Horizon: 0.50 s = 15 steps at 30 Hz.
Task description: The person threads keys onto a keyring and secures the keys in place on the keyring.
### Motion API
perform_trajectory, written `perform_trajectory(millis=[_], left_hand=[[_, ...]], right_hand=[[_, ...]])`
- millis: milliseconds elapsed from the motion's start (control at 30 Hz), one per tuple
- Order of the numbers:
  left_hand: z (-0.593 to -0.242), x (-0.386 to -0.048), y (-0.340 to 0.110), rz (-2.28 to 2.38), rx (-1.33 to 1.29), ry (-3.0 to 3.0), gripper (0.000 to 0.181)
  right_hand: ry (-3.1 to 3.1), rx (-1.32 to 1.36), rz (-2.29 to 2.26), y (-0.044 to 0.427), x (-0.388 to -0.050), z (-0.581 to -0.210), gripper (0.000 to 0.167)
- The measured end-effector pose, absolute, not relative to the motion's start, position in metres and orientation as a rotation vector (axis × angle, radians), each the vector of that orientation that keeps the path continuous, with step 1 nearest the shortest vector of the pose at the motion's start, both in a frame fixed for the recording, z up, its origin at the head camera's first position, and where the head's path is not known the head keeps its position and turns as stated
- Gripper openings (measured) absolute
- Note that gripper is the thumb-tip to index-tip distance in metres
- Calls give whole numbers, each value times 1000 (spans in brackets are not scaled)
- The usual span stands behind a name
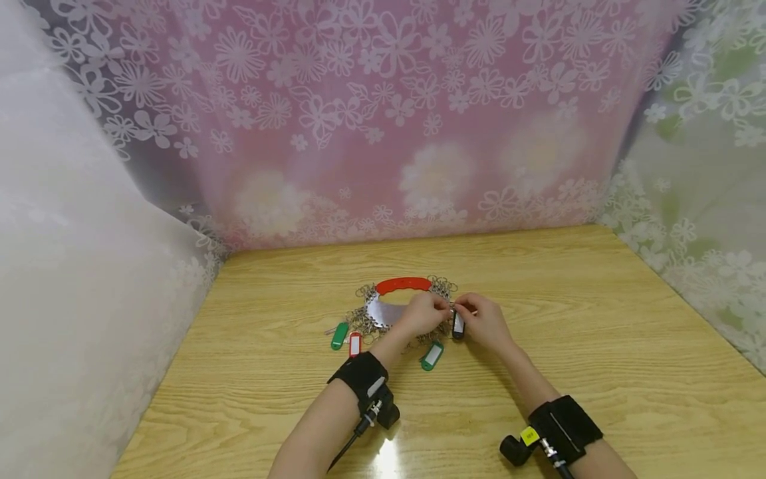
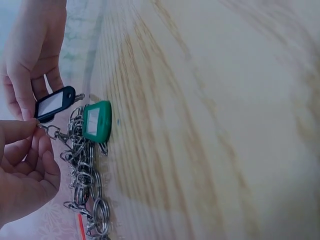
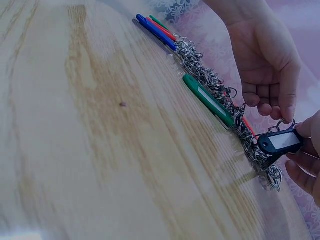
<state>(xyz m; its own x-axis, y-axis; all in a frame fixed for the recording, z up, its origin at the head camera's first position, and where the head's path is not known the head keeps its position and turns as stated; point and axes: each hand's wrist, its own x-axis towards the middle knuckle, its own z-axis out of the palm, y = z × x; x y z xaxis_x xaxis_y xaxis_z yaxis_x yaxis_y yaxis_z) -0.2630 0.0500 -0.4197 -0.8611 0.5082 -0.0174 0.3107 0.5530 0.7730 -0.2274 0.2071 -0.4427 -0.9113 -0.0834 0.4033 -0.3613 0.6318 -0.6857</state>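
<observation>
My left hand point(image 1: 427, 313) pinches a small metal key ring point(image 2: 42, 126) between thumb and fingertip, close to the right side of a large key holder with a red handle point(image 1: 403, 285). My right hand point(image 1: 483, 320) holds a black key tag point(image 1: 458, 324) with a white label, right beside the left fingertips. Many metal rings and clasps point(image 2: 82, 175) crowd the rim of the holder's silver plate point(image 1: 378, 311). The left forearm and hand hide part of that plate. A green tag point(image 2: 97, 121) hangs among the rings near both hands.
Other tags lie on the wooden table point(image 1: 269, 399) before the holder: a green tag point(image 1: 339, 336), a red tag point(image 1: 355, 344) and another green tag point(image 1: 432, 356). A blue tag point(image 3: 156, 32) shows in the right wrist view. Flowered cloth point(image 1: 389, 133) closes off the back and sides.
</observation>
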Motion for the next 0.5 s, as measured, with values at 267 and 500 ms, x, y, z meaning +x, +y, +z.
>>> perform_trajectory(millis=[267, 500], left_hand=[[-418, -261, 54, 1278, 547, 2476, 20], [-417, -261, 55, 1357, 498, 2436, 21]], right_hand=[[-2522, 352, 1174, 207, -226, -444, 10], [-2500, 393, 1102, 206, -227, -444, 7]])
